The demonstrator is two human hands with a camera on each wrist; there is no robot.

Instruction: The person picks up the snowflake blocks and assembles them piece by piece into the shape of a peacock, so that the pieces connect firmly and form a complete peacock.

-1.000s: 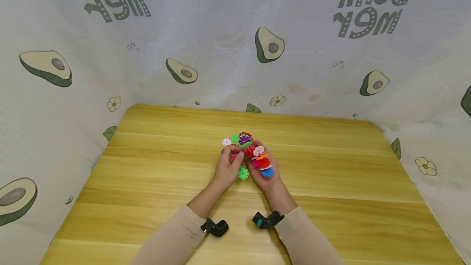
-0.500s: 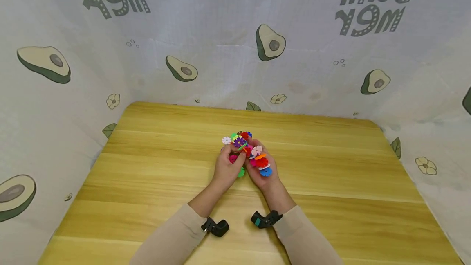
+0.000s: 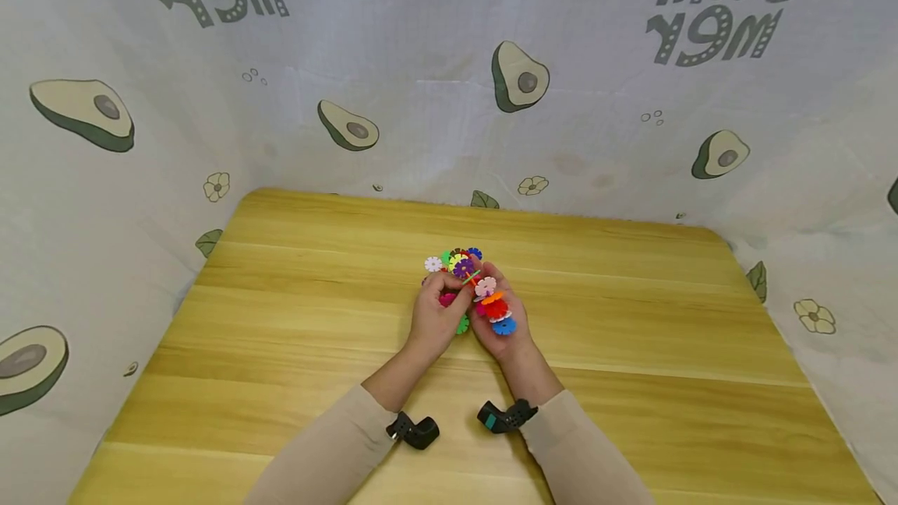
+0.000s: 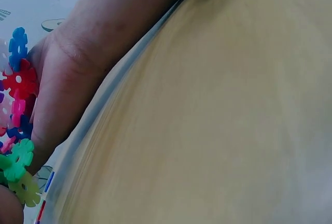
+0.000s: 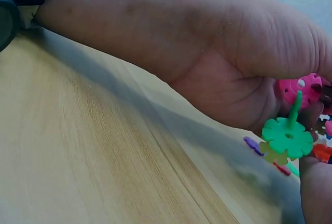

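Joined flower-shaped slotted plastic discs are held between both hands above the table. In the head view my left hand (image 3: 431, 319) pinches a thin orange-and-green piece (image 3: 473, 277) between thumb and fingers. A pink disc (image 3: 447, 299) and a green disc (image 3: 462, 324) show beside that hand. My right hand (image 3: 517, 333) holds a row with a pale pink disc (image 3: 485, 287), a red disc (image 3: 496, 309) and a blue disc (image 3: 503, 326) against its palm. Beyond the fingertips sit a purple disc (image 3: 463, 268) and a white disc (image 3: 433, 264). Fingers partly hide the joints.
The hands are over the middle of a wood-grain table (image 3: 631, 318). A white avocado-print cloth (image 3: 421, 37) hangs behind it and at both sides. Black wrist cameras (image 3: 414, 431) are worn over the sleeves.
The right hand and its row of discs have moved slightly left, towards the left hand. The discs beyond the fingertips have turned, with a yellow one now showing. The head view has shifted a little.
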